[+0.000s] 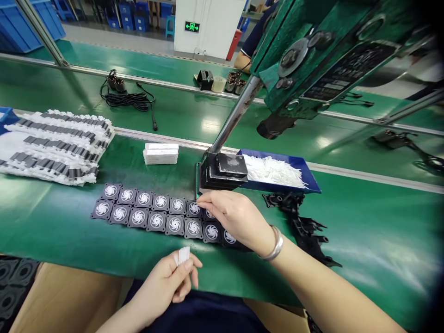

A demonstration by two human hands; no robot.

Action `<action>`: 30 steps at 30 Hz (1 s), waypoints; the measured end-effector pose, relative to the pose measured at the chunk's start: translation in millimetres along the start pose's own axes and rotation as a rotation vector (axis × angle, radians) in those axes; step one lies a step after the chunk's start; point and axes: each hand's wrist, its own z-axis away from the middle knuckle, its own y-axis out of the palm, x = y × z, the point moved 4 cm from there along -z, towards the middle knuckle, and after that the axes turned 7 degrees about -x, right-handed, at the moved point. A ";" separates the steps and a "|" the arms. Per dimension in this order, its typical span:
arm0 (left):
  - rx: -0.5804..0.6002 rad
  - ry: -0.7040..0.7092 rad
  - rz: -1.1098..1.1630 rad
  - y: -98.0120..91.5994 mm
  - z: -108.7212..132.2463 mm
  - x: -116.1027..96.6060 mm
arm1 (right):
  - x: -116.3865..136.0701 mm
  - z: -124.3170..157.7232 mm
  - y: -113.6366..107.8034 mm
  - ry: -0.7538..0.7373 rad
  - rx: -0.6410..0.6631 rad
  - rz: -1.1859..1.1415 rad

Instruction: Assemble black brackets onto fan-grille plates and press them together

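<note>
Two rows of square black parts with white swirl discs (156, 221) lie on the green work surface. Over the right part of the rows, my right hand (231, 215) has its thumb and forefinger pinched at the upper row; what they hold, if anything, is too small to name. My left hand (172, 277) is nearer to me, below the rows, with several small white strips (182, 255) between thumb and fingers. Many similar white strips (274, 172) fill a blue tray (314, 186) behind my right hand.
A green press (294, 55) overhangs the right side, its post rising behind black blocks (227, 171). Black brackets (305, 226) lie right of my hand. White blocks (161, 153), stacked foam-wrapped grey parts (58, 145) and a coiled cable (128, 99) lie further back. A person's arm (243, 61) shows beyond.
</note>
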 end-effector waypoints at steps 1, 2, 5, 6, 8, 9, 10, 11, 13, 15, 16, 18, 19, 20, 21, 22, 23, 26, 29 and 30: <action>0.002 -0.003 -0.009 0.3 0.0 -0.3 | 0.2 0.2 -0.4 -0.009 0.003 0.010; 0.008 -0.009 -0.018 0.8 -0.3 -0.4 | 0.5 0.1 -1.2 -0.017 0.007 0.017; 0.028 -0.016 -0.036 2.4 -2.2 0.8 | 1.8 -1.0 -4.4 -0.039 0.005 0.026; 0.030 -0.014 -0.039 2.7 -3.0 1.6 | 2.4 -1.2 -4.5 -0.048 0.003 0.026; 0.028 -0.009 -0.041 3.0 -4.4 3.2 | 3.0 -1.5 -2.4 -0.069 0.006 0.038; 0.025 -0.009 -0.042 3.0 -4.7 3.7 | 2.9 -1.7 0.0 -0.078 0.016 0.052; 0.023 -0.010 -0.046 3.1 -4.9 3.8 | 2.4 -2.0 2.8 -0.083 0.031 0.074; 0.020 -0.009 -0.056 3.3 -4.8 3.3 | 1.5 -2.6 5.6 -0.084 0.048 0.105; 0.014 0.002 -0.084 4.1 -4.1 0.2 | 0.2 -5.0 8.3 -0.094 0.081 0.185; 0.011 0.025 -0.116 5.4 -2.7 -4.9 | 0.2 -8.5 2.8 -0.088 0.062 0.261; 0.007 0.042 -0.132 6.0 -1.9 -7.9 | 1.0 -9.9 -3.8 -0.067 0.019 0.280; 0.000 0.083 -0.162 7.1 0.1 -13.4 | 4.7 -9.5 -20.3 0.002 -0.089 0.249; -0.007 0.108 -0.179 7.3 1.1 -15.6 | 7.7 -7.1 -26.6 0.030 -0.108 0.192; -0.009 0.137 -0.206 7.4 1.9 -17.4 | 11.7 -3.1 -29.3 0.040 -0.078 0.111; -0.013 0.170 -0.239 7.5 2.6 -18.7 | 16.6 2.3 -28.1 0.035 0.002 0.013; -0.018 0.204 -0.278 7.4 3.0 -19.5 | 22.0 9.2 -23.7 0.024 0.110 -0.090; -0.025 0.237 -0.318 7.4 3.2 -19.8 | 26.9 17.0 -17.5 0.021 0.220 -0.185; -0.036 0.316 -0.401 8.7 2.5 -19.2 | 33.1 36.8 -1.6 0.093 0.340 -0.345; -0.041 0.348 -0.409 12.1 1.5 -18.6 | 30.1 43.8 0.6 0.148 0.275 -0.418; -0.044 0.348 -0.396 13.3 1.2 -18.6 | 28.5 43.6 -2.0 0.148 0.263 -0.458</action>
